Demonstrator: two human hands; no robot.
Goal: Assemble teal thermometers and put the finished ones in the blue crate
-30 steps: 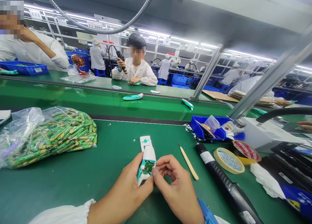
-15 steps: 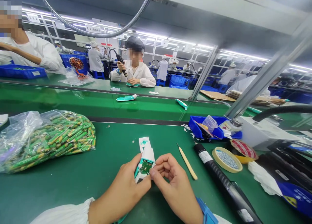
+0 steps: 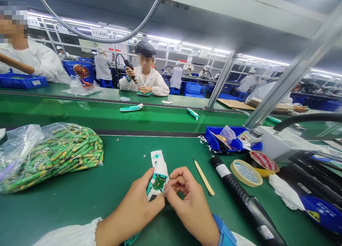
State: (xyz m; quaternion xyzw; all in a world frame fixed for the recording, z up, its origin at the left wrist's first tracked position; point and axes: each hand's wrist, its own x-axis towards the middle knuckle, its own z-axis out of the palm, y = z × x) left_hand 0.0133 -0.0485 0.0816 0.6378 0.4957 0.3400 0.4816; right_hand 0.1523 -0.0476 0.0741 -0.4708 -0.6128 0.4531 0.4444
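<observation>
My left hand (image 3: 130,206) grips a white-and-teal plastic housing (image 3: 158,178) with a green circuit board (image 3: 158,183) showing in its open side. The fingertips of my right hand (image 3: 189,203) pinch at the housing's right edge. A small white-and-teal strip (image 3: 156,157) sticks out past the housing's far end. To my right lie a thin wooden stick (image 3: 203,176) and a black electric screwdriver (image 3: 247,203), neither touched. A blue band (image 3: 224,231) circles my right wrist.
A plastic bag of green-and-yellow cylinders (image 3: 50,157) lies left on the green bench (image 3: 66,210). A blue tray (image 3: 227,141), tape roll holding screws (image 3: 245,173) and white unit (image 3: 283,142) stand ahead-right. Co-workers sit beyond a green belt (image 3: 107,116).
The whole scene shifts slightly left as my head turns. Both hands stay on the housing. The co-worker at far left has lowered an arm from the face.
</observation>
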